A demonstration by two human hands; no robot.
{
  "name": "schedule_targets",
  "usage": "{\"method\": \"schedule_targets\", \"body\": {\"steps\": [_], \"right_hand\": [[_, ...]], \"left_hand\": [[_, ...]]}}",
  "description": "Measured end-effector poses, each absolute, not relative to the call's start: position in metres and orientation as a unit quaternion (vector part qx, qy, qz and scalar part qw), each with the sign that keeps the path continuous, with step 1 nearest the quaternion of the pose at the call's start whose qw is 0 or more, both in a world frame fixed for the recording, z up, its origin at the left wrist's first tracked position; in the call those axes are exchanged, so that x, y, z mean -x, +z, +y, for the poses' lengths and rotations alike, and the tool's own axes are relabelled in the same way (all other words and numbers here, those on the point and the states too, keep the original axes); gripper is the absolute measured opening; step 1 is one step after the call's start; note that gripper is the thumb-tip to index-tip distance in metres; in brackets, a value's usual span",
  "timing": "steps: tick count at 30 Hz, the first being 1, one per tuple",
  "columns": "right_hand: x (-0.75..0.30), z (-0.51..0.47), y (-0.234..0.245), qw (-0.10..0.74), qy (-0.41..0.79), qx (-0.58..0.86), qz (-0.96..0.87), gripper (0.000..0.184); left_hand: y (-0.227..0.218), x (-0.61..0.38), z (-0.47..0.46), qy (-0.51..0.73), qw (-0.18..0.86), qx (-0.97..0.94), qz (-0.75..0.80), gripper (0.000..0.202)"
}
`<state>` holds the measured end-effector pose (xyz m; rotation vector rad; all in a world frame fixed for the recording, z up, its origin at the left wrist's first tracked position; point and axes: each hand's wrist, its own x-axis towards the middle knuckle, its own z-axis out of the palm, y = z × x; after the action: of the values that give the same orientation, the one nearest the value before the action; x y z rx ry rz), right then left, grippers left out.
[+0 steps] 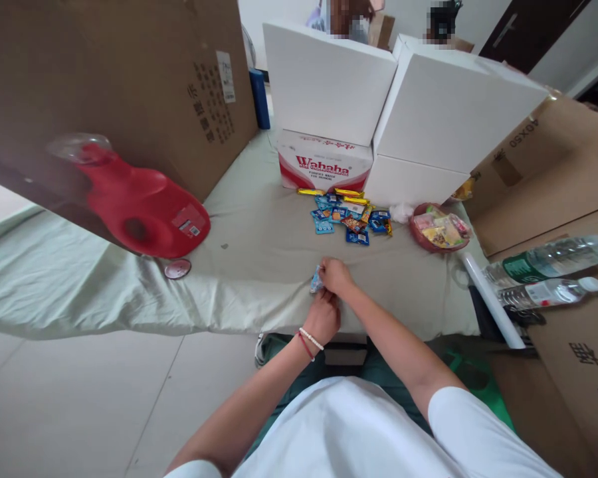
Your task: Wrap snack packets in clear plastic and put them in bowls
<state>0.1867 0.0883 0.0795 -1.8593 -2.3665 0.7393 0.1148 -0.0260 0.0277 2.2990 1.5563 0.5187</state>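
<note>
My two hands meet at the near edge of a table covered with a pale green cloth (259,226). My right hand (336,275) is closed on a small blue snack packet (317,281), pinching it from the right. Just below it, my left hand (323,317), with a red string and a bead bracelet on the wrist, is curled with its fingers up against the same packet. Farther back on the cloth lies a pile of several blue, yellow and orange snack packets (351,214).
A red bowl (439,228) holds more wrapped snacks at the right. White boxes (329,79) and a Wahaha carton (323,164) stand behind. A red jug-like item (139,202) lies at the left under a big cardboard box (129,79). Two water bottles (548,275) lie at the right.
</note>
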Motion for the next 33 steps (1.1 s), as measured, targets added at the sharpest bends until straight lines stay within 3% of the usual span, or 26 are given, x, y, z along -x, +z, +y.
{"method": "schedule_targets", "body": {"steps": [4, 10, 20, 23, 30, 33], "right_hand": [[-0.158, 0.074, 0.077, 0.0, 0.195, 0.591, -0.783, 0.023], [-0.149, 0.052, 0.075, -0.003, 0.138, 0.554, -0.821, 0.049], [-0.171, 0.042, 0.085, 0.006, 0.135, 0.558, -0.819, 0.029], [-0.2, 0.04, 0.087, 0.073, 0.141, 0.567, -0.808, 0.033], [-0.351, 0.095, 0.097, 0.343, 0.274, 0.62, -0.65, 0.031], [-0.426, 0.148, 0.119, 0.437, 0.2, 0.647, -0.592, 0.03]], "left_hand": [[0.016, -0.096, -0.053, 0.259, 0.157, -0.774, 0.556, 0.042], [0.007, -0.074, -0.069, 0.302, 0.148, -0.755, 0.564, 0.037], [-0.001, -0.058, -0.056, 0.369, 0.104, -0.737, 0.557, 0.029], [-0.003, -0.041, -0.053, 0.389, 0.084, -0.719, 0.569, 0.026], [-0.007, -0.014, -0.051, 0.378, 0.025, -0.718, 0.584, 0.021], [-0.009, -0.021, -0.053, 0.35, -0.044, -0.725, 0.592, 0.019]]}}
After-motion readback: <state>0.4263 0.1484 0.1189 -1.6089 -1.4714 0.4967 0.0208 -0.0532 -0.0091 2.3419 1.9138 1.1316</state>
